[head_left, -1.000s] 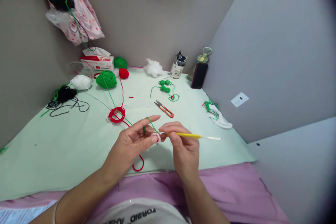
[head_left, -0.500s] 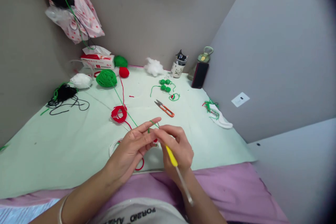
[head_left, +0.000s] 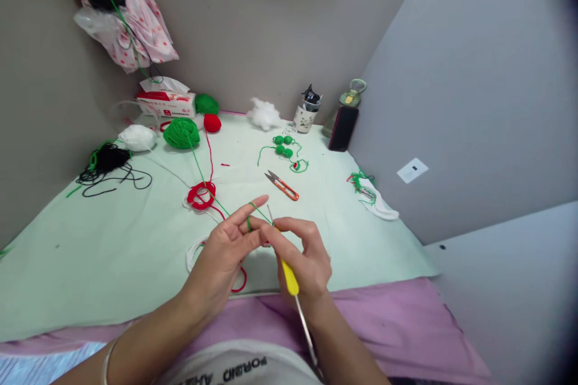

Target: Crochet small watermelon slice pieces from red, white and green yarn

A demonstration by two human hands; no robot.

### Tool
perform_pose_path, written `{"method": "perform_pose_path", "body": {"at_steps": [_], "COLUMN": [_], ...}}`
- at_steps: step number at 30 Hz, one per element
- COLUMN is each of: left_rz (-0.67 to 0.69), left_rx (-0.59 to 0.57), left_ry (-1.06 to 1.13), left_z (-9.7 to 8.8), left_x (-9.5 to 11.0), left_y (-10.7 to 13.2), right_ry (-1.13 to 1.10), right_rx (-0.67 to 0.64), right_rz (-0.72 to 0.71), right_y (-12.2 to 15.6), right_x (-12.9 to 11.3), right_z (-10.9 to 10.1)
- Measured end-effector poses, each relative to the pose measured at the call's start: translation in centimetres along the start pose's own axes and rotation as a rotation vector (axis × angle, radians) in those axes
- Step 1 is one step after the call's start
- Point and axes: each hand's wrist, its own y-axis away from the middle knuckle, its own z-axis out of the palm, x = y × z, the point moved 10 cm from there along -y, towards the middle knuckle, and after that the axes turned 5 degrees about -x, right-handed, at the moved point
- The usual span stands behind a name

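The crochet hook [head_left: 289, 277] has swung round. A second ago it lay flat with its tail out toward three o'clock. Now the tail points back at the body, toward five o'clock, and the metal tip stands up at twelve o'clock just above the fingertips. The right hand [head_left: 303, 260] pinches the yellow grip between thumb and forefinger, with the other fingers curled under it.

The left hand [head_left: 224, 252] meets it at nine o'clock. Its forefinger is raised and carries the green strand [head_left: 258, 212] over its tip, while thumb and middle finger press together on a small piece that is mostly hidden. Compared with half a second ago, the tip has cleared the fingers and sits right beside the strand. By my reading the hook is turned to catch yarn, so a stitch looks to be under way rather than finished.

A red yarn coil [head_left: 200, 195] lies on the mat [head_left: 90, 252] at eleven o'clock from the hands, and the orange snips [head_left: 283, 186] lie at twelve. Farther out at eleven sits the green yarn ball [head_left: 181, 133], which feeds the strand. Small green balls [head_left: 283, 147] lie at twelve, and black yarn [head_left: 108, 161] lies at ten near the wall. None of these has shifted.
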Motion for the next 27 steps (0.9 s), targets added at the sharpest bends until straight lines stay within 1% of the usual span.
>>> {"method": "perform_pose_path", "body": {"at_steps": [1,2,4,8,9,10,12,14,18,23,27], "left_rz": [-0.059,-0.115,-0.17,-0.114,-0.099,-0.086,-0.063,-0.044,-0.018,-0.015,-0.02], "left_rx": [-0.014,-0.029,-0.039,0.011,0.01,0.003,-0.025,-0.038,-0.028,-0.036,-0.033], "left_ry": [0.044,0.082,0.13,0.118,0.099,0.075,0.03,-0.003,-0.032,-0.043,-0.036], "left_z": [0.1,0.2,0.1,-1.2,-1.3,-1.4,-1.2,-1.1,-0.9,-0.6,-0.7], "left_x": [-0.5,-1.0,-1.0,0.3,0.5,0.6,0.5,0.4,0.5,0.6,0.5], "left_y": [0.0,-0.1,-0.1,-0.5,-0.5,-0.5,-0.4,-0.3,-0.1,-0.1,0.0], "right_ry": [0.021,-0.008,-0.172,-0.495,-0.556,-0.604,-0.63,-0.562,-0.416,-0.407,-0.412], "right_rx": [0.015,0.027,0.081,0.288,0.305,0.291,0.23,0.192,0.168,0.142,0.15], "right_rz": [-0.033,-0.024,0.078,0.341,0.381,0.403,0.403,0.371,0.297,0.263,0.243], "right_y": [0.2,0.2,0.1,-0.1,-0.2,-0.3,-0.6,-0.7,-0.7,-0.9,-0.9], "right_x": [-0.3,-0.2,0.9,3.7,4.1,4.3,4.1,3.5,2.2,2.0,1.9], "right_z": [-0.1,-0.2,-0.9,-2.9,-3.0,-2.8,-2.2,-1.8,-1.7,-1.6,-1.8]}}
